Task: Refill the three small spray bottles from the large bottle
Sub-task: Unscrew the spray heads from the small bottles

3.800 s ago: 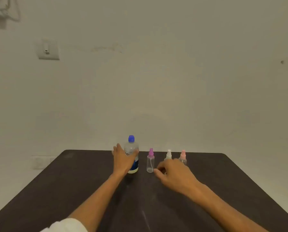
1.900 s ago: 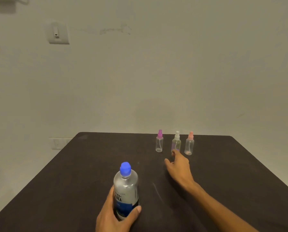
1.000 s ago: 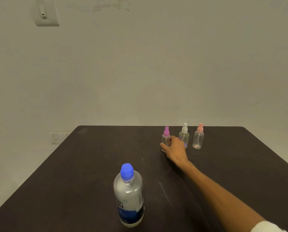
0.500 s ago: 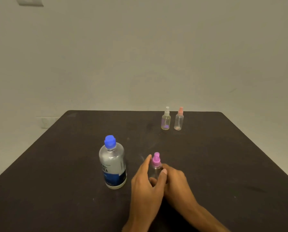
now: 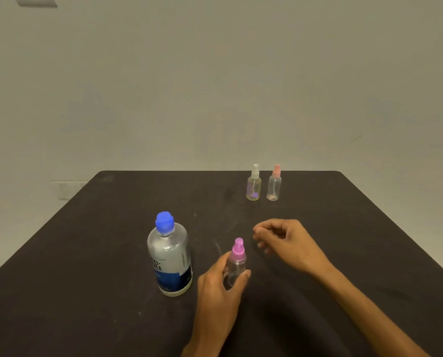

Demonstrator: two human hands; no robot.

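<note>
The large clear bottle (image 5: 171, 256), with a blue cap and blue label, stands upright at the near centre-left of the dark table (image 5: 86, 253). Just to its right my left hand (image 5: 219, 292) grips the body of the small purple-topped spray bottle (image 5: 237, 264) and holds it upright. My right hand (image 5: 284, 243) hovers a little right of it, thumb and fingertips curled round what looks like a faint clear cap (image 5: 262, 244). A white-topped spray bottle (image 5: 253, 186) and a pink-topped spray bottle (image 5: 274, 185) stand side by side near the far edge.
The table's far edge runs just behind the two small bottles, against a plain wall. A wall socket (image 5: 65, 189) sits low at the left and a switch plate (image 5: 36, 0) at the top left.
The purple-topped bottle was brought from the far row to beside the large bottle. In the last half second my right hand left it and moved right, while my left hand kept its grip.
</note>
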